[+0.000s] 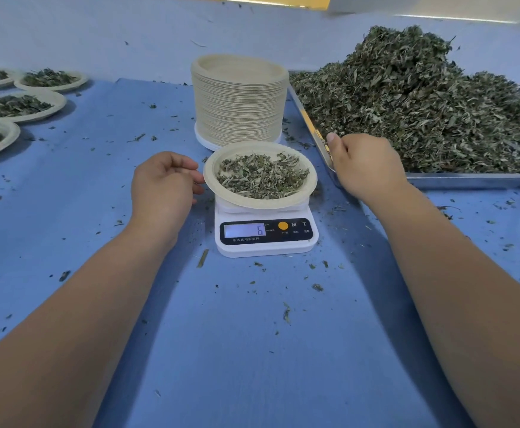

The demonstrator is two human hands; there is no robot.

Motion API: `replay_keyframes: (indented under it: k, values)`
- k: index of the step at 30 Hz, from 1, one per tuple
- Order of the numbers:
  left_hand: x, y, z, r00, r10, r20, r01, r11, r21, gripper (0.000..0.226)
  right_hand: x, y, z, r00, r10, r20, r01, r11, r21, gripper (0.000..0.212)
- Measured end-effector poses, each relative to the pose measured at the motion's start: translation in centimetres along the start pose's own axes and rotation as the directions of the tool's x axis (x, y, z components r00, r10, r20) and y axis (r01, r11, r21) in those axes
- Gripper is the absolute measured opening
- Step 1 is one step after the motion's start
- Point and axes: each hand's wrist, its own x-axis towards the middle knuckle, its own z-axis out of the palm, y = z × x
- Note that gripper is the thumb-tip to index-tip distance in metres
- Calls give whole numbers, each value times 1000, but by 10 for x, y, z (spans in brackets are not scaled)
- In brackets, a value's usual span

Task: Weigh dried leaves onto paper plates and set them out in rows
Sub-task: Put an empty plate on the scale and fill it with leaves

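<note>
Head view: paper plate (252, 202) of dried leaves (262, 176) sits on the kitchen scale (266, 247), just right of the left hand (163, 186), its fingers loosely curled, empty. Likely light, flimsy, spill-prone; best lifted level by the rim. Right hand (366, 165) curls on the tray (468, 180) edge, grip unclear.

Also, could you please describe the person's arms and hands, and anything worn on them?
The left hand and right hand wear no gloves, and no rings, watch or bracelet show. The left arm and right arm are bare to the frame's edge, with no sleeves.
</note>
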Motion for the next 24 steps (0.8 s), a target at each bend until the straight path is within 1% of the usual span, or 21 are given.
replay_keyframes:
  k: [2, 4, 6, 9, 10, 13, 15, 18, 21, 24]
  values:
    - [0, -1, 0, 1000, 5, 2, -5, 1000, -1, 36, 4, 1, -2, 998, 46, -39, -46, 999, 3, 59]
    - [0, -1, 1, 1000, 9, -2, -9, 1000, 3, 35, 7, 0, -3, 996, 74, -42, -75, 997, -20, 61]
    - [0, -1, 0, 1000, 3, -12, -3, 1000, -8, 35, 10, -2, -2, 995, 91, -47, -93, 995, -42, 63]
    - [1, 0, 0, 1000, -15, -14, 15, 1000, -18, 36, 18, -6, -5, 989, 109, -96, -114, 992, -52, 63]
    - [0, 0, 0, 1000, -18, -11, 18, 1000, -23, 36, 21, -7, -6, 990, 110, -87, -116, 992, -59, 63]
    - [-1, 2, 1, 1000, -22, -9, 21, 999, -40, 36, 29, -8, -6, 996, 81, 29, -80, 996, -26, 63]
    - [-1, 2, 1, 1000, -18, -14, 17, 999, -50, 36, 32, -9, -6, 998, 47, 50, -48, 999, 3, 62]
    - [-1, 3, 1, 1000, -14, -25, 13, 998, -54, 35, 35, -12, -13, 999, 43, -20, -42, 998, 39, 61]
    - [-2, 3, 1, 999, -20, -28, 19, 998, -57, 34, 38, -24, -22, 995, 32, -95, -21, 993, 117, 61]
    - [-2, 4, 1, 1000, -22, -20, 21, 998, -64, 34, 39, -54, -28, 991, -30, -128, 55, 979, 195, 61]
